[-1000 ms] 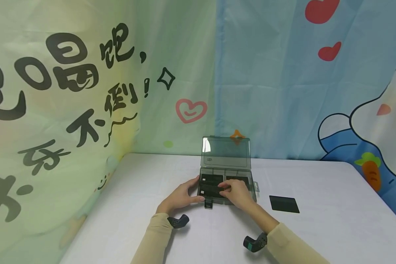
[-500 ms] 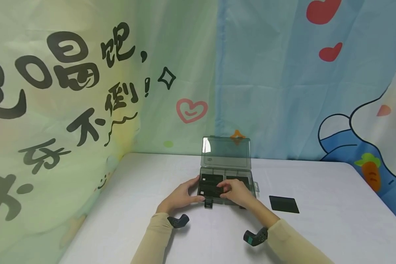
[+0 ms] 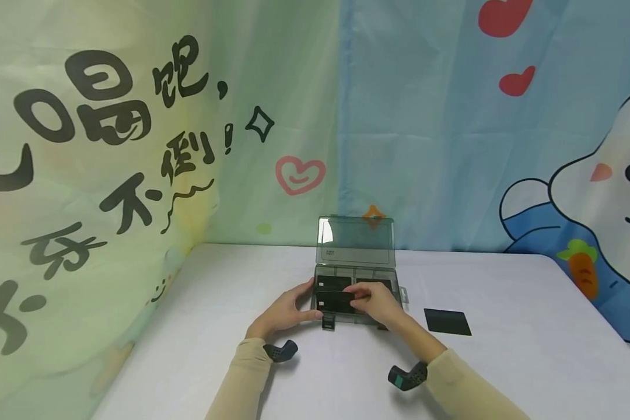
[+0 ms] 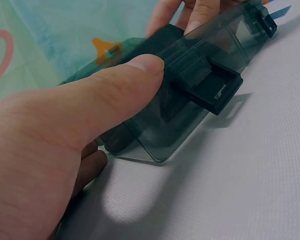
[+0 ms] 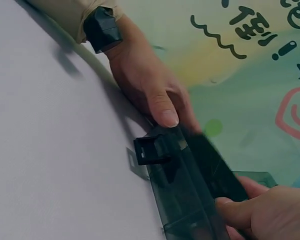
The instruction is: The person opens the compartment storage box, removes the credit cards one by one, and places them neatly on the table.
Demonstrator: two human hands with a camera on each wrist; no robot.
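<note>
A translucent grey compartment box stands on the white table, its lid raised at the back. My left hand grips the box's left side; in the left wrist view the thumb presses the front corner beside a black latch. With thumb and fingers, my right hand pinches the right end of a black card at the front left compartment. That card stands tilted in the right wrist view, its lower edge hidden by the box wall. Behind it lies another black card with a small white mark.
A further black card sits in the back right compartment, partly covered by the right hand. On the table to the right lies a flat black card. A printed cloth hangs behind the table.
The front black card has tipped up a little, and its face shows more plainly. My right hand has shifted slightly with it, while the left hand keeps its grip on the box.
</note>
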